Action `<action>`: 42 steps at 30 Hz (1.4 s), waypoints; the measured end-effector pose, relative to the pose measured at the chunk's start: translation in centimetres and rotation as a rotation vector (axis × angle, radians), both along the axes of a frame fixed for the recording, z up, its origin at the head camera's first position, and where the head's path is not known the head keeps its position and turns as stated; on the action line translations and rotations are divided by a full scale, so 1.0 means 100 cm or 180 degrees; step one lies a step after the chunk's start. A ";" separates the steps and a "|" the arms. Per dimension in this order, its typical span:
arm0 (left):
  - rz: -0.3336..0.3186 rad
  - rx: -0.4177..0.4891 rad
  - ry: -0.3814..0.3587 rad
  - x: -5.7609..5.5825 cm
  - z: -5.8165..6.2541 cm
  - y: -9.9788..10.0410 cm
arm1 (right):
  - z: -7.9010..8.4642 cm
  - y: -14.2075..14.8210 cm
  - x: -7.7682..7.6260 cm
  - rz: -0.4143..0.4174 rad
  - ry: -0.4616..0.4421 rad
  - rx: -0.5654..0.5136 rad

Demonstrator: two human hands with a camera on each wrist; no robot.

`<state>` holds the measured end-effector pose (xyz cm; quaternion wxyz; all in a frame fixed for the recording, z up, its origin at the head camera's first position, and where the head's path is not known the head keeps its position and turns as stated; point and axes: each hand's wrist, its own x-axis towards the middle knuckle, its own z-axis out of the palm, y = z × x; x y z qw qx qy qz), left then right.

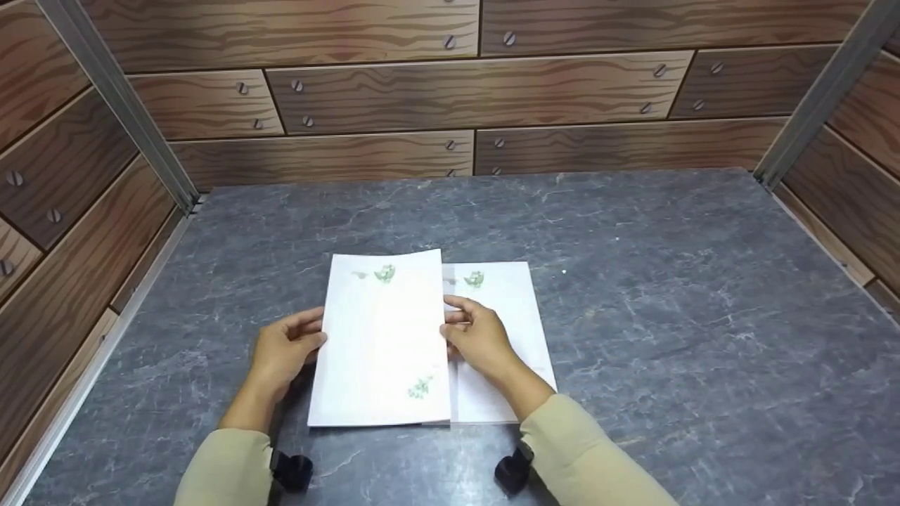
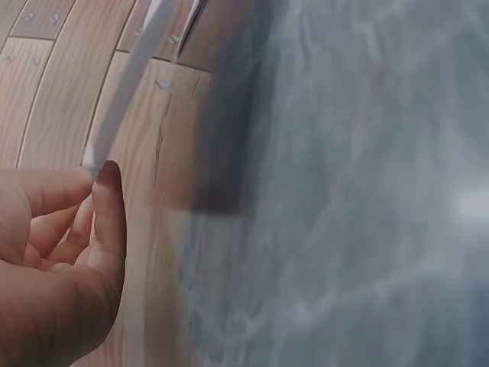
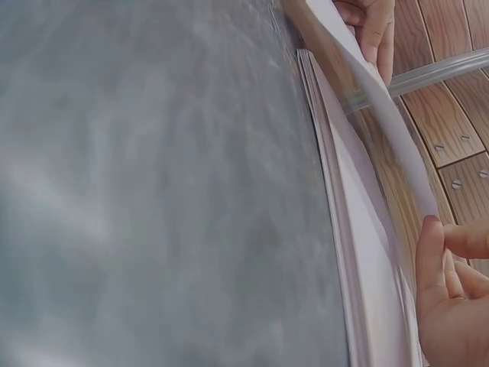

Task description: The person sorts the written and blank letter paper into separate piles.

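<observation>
White paper (image 1: 380,337) with small green prints at its top and lower right is held up between both hands. My left hand (image 1: 281,351) pinches its left edge between thumb and fingers; the same pinch by the left hand (image 2: 61,260) shows in the left wrist view. On the right edge, my right hand (image 1: 484,341) pinches it likewise. Beneath and to the right, a stack of similar printed paper (image 1: 503,337) lies on the table, partly covered. In the right wrist view the held paper (image 3: 390,122) bends slightly, apart from the stack. I cannot tell whether it is one sheet.
The grey marbled tabletop (image 1: 675,316) spreads around the paper. Wood-patterned panels (image 1: 464,98) enclose the back and sides, with metal corner posts (image 1: 119,105). Black wrist devices (image 1: 292,471) sit at both sleeves. Tiny white specks (image 1: 564,271) lie to the right.
</observation>
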<state>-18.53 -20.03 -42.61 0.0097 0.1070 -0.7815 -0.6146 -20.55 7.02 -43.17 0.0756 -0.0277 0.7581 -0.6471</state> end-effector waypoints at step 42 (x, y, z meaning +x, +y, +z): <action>0.0244 -0.0336 -0.0142 0.008 0.000 -0.037 | 0.002 -0.038 -0.001 0.0141 -0.0086 0.0443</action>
